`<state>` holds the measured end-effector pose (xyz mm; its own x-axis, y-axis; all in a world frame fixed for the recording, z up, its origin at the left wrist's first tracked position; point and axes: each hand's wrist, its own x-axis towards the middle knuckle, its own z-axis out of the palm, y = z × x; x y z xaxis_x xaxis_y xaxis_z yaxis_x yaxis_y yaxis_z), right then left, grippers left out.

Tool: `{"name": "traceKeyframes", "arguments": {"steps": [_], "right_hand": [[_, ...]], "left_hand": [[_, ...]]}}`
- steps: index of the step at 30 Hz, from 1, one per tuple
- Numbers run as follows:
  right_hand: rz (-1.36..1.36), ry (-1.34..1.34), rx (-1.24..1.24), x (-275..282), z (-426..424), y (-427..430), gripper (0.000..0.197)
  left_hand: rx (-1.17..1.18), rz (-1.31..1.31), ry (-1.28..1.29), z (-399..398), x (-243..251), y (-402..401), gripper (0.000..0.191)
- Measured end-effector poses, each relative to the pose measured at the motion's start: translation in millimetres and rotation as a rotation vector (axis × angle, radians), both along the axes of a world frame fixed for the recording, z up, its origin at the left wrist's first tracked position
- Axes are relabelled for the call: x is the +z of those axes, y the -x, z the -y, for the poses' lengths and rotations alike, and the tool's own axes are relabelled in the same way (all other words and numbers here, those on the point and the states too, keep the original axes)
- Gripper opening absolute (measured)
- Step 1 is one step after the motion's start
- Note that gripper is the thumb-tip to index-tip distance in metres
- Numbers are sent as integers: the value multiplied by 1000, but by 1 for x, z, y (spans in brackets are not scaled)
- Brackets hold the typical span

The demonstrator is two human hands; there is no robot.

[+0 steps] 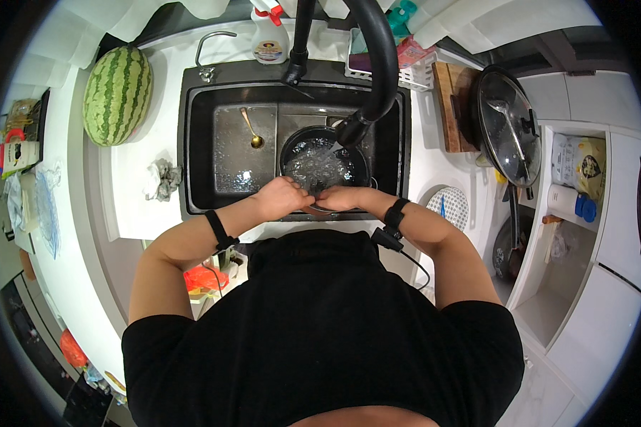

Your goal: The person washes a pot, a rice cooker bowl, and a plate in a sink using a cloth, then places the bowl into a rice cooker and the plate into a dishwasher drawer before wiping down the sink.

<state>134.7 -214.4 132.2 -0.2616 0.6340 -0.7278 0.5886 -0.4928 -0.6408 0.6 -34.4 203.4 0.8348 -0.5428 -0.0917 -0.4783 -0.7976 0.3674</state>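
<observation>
A dark round pot point(363, 169) with water in it stands in the right part of a black kitchen sink point(294, 88). Water runs into it from the spout of a black faucet point(387, 69). My left hand point(288, 198) and my right hand point(343, 198) meet at the pot's near rim, fingertips close together. Whether the fingers grip the rim or something small beside it is hidden. A gold-coloured spoon point(251, 128) lies in the left part of the sink, its bowl towards me.
Left of the sink are a watermelon point(118, 96) and a crumpled cloth point(163, 179). A spray bottle point(270, 40) stands behind it. To the right are a white basket point(416, 77), a wooden cutting board point(448, 107), a lidded pan point(507, 128) and a dotted round mat point(448, 207).
</observation>
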Motion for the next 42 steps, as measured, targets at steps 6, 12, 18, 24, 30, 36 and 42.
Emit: {"name": "traceKeyframes", "arguments": {"steps": [6, 12, 18, 24, 30, 36, 42], "right_hand": [[14, -28, 58, 26, -10, -6, 50], [-13, -126, 107, 12, 1, -2, 49], [17, -84, 75, 16, -6, -6, 52], [29, -24, 68, 24, -10, -8, 52], [19, -86, 126, 11, -7, -8, 51], [-260, 18, -77, 27, -9, -6, 55], [662, 338, 625, 5, -14, -37, 54]], "left_hand": [[12, -17, -32, -1, 1, 2, 12], [-8, 8, -32, 1, 0, 1, 11], [8, -12, -17, 1, -4, 2, 13], [22, 12, -1, 0, -5, 2, 13], [23, -20, 8, 0, -5, 1, 13], [24, -17, 1, 2, -5, 5, 13], [-15, -23, -2, 1, -3, 4, 10]]}}
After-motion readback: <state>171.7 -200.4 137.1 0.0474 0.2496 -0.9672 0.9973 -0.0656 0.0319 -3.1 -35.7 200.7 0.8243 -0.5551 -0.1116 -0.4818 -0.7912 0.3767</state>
